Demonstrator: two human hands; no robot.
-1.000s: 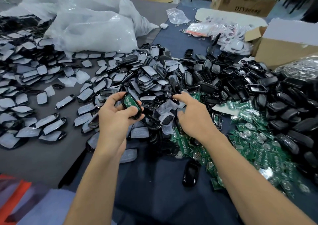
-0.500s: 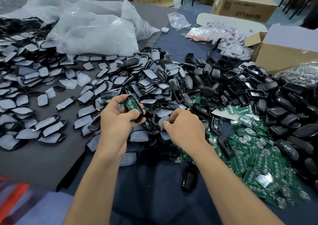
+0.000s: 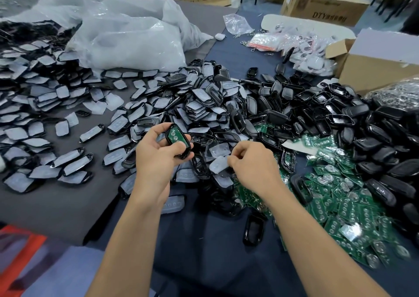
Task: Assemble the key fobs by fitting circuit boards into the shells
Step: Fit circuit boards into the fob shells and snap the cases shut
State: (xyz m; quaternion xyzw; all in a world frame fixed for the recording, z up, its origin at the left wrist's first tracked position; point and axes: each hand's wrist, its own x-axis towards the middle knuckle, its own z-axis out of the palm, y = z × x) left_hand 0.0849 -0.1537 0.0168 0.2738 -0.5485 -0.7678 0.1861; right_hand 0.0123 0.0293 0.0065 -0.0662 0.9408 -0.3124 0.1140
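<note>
Reading off the only legible print: cardboard box (image 3: 324,4), far beyond and to the right of the held shell, marked "DTY", with the characters after it too blurred to read.

- Shell (image 3: 184,154): black key fob half, held up over the tabletop (image 3: 204,251), open face upward.
- Circuit board (image 3: 175,138): green, seated inside the shell.
- Left hand (image 3: 156,160): grasping the shell. The thumb lies across its near end and the fingers (image 3: 158,128) curl round its far side.
- Right hand (image 3: 251,162): just right of the shell, thumb and forefinger pinching a button pad (image 3: 218,164). The pad is translucent white; whether it is lifted clear of the heap cannot be told.
- Loose circuit boards (image 3: 340,197): green heap, right of the shell and nearer the person.
- Empty black shells (image 3: 340,115): large heap, right of and beyond the shell.
- Padded shells (image 3: 45,115): many, spread to the left of the shell.
- White plastic bags (image 3: 127,38): beyond the shell, to its left.
</note>
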